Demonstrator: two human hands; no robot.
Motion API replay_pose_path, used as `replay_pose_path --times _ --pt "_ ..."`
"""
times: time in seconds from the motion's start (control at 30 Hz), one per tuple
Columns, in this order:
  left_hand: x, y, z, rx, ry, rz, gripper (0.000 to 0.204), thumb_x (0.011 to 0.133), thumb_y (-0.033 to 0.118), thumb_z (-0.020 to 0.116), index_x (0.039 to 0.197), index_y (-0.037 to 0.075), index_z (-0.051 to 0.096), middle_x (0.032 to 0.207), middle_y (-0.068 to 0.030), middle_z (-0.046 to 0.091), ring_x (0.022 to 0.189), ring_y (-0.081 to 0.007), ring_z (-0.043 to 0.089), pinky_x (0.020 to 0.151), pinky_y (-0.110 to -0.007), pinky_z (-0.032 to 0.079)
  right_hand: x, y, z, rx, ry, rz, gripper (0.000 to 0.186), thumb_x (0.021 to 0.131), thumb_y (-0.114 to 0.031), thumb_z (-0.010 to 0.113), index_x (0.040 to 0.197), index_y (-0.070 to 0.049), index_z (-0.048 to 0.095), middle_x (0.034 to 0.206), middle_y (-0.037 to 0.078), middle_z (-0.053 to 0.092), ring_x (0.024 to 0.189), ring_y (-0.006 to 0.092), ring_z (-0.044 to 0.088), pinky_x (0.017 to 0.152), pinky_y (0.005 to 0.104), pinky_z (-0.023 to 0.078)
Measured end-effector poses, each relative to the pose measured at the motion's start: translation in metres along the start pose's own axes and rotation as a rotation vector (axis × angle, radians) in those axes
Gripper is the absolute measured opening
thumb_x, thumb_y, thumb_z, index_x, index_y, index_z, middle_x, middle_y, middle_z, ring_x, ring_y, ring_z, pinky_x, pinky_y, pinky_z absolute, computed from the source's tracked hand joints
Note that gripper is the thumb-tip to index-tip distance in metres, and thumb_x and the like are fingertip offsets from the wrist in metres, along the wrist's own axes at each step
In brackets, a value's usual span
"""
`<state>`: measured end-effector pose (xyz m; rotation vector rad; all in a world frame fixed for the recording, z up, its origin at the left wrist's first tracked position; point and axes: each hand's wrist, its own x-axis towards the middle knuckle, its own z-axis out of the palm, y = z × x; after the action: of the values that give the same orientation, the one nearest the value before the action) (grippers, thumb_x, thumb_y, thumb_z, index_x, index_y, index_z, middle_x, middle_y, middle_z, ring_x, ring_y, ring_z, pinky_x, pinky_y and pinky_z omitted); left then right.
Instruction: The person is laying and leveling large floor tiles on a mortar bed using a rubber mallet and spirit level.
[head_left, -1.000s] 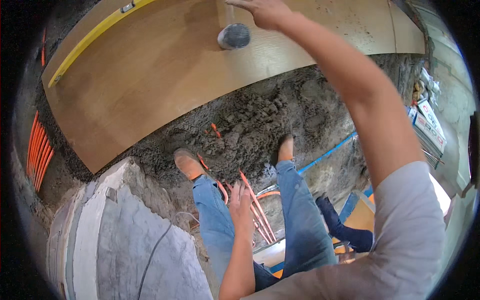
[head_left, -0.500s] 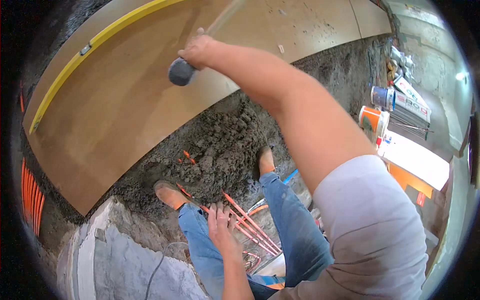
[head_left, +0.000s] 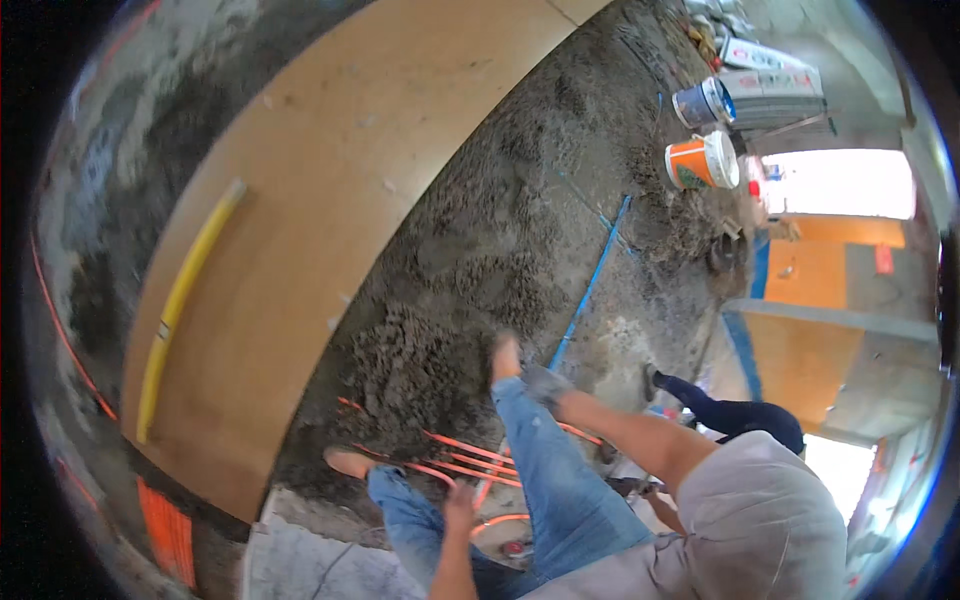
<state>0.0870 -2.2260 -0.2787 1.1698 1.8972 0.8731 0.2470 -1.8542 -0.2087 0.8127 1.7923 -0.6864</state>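
Note:
My right arm reaches across my right knee, and my right hand (head_left: 574,402) is closed, blurred, at the dark grey head of a rubber mallet (head_left: 546,386). The mallet's handle does not show now. By my left knee hangs my left hand (head_left: 461,503), its fingers smeared and too unclear to read. Close to it, orange pipes (head_left: 470,462) run over the ground. In front of my boots lies a heap of wet mortar (head_left: 405,355). Beyond that, a long yellow spirit level (head_left: 185,300) rests on a large brown board (head_left: 290,210).
An orange-and-white bucket (head_left: 702,161) and a dark blue bucket (head_left: 703,103) stand at the far right. A blue strip (head_left: 592,283) crosses the ground ahead. Another person in dark clothing (head_left: 745,413) is at the right. More orange pipes (head_left: 166,535) lie at the lower left.
My view has turned to the right. My right hand has come back from above the board with the mallet, toward my right knee. Another person has come into view. The level still lies on the board.

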Motion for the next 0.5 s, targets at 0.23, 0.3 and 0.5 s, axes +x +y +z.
replay_pose_path --times 0.23,0.3,0.5 --pt "0.098 0.211 -0.060 -0.307 -0.395 -0.658 0.039 0.089 0.025 0.055 0.123 0.005 0.057 0.102 -0.0222 0.065 0.095 -0.0346 0.063 0.088 -0.039 0.048 -0.268 0.231 0.157 -0.192 0.173 -0.168 0.009 0.062 -0.019 0.066 0.062 -0.011 0.069 0.064 0.007 0.063 0.064 0.0302 0.064 0.053 0.0447 0.050" --pt "0.169 0.292 -0.109 -0.154 -0.294 -0.538 0.040 0.088 0.027 0.058 0.119 0.002 0.059 0.107 -0.0233 0.064 0.101 -0.0354 0.062 0.088 -0.039 0.048 -0.300 0.259 0.204 -0.120 0.142 -0.031 0.007 0.060 -0.022 0.068 0.063 -0.015 0.070 0.063 0.006 0.062 0.065 0.0281 0.065 0.053 0.0422 0.052" --pt "0.301 0.341 -0.164 0.135 0.043 -0.258 0.039 0.089 0.015 0.055 0.121 -0.007 0.054 0.110 -0.0219 0.065 0.096 -0.0301 0.066 0.089 -0.037 0.048 -0.294 0.284 0.258 0.050 0.129 -0.039 0.007 0.064 -0.025 0.067 0.070 -0.022 0.069 0.067 0.001 0.063 0.062 0.0221 0.065 0.048 0.0407 0.047"
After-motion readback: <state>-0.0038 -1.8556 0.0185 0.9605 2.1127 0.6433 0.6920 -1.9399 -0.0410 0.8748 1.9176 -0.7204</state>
